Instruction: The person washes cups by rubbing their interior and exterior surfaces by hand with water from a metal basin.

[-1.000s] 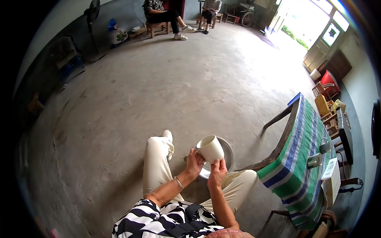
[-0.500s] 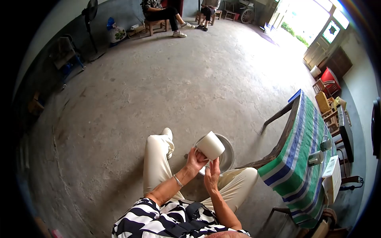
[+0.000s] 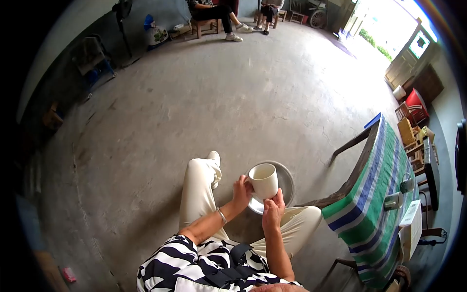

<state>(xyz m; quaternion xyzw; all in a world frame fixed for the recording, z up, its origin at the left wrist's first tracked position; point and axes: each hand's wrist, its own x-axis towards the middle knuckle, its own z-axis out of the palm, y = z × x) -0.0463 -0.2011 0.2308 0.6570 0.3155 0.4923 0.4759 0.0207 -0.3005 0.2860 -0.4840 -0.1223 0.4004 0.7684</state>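
Note:
A white mug (image 3: 265, 184) is held upright above a metal basin (image 3: 287, 182), its open mouth showing toward me. My left hand (image 3: 242, 191) is closed at the mug's left side, where the handle is; the fingers cover most of that handle. Against the mug's lower right side rests my right hand (image 3: 274, 208), with its fingers curled up around the base. The basin sits on the floor between my legs, partly hidden behind the mug and my hands.
To the right stands a table with a striped cloth (image 3: 362, 204), bearing glass mugs (image 3: 393, 200) and a white box (image 3: 411, 226). Two seated people (image 3: 224, 19) are at the far wall. Chairs (image 3: 411, 134) line the right wall near an open door (image 3: 411, 53).
The mug has turned from tilted, with its base showing, to upright with its mouth visible. Both hands moved with it. The whole view has shifted slightly.

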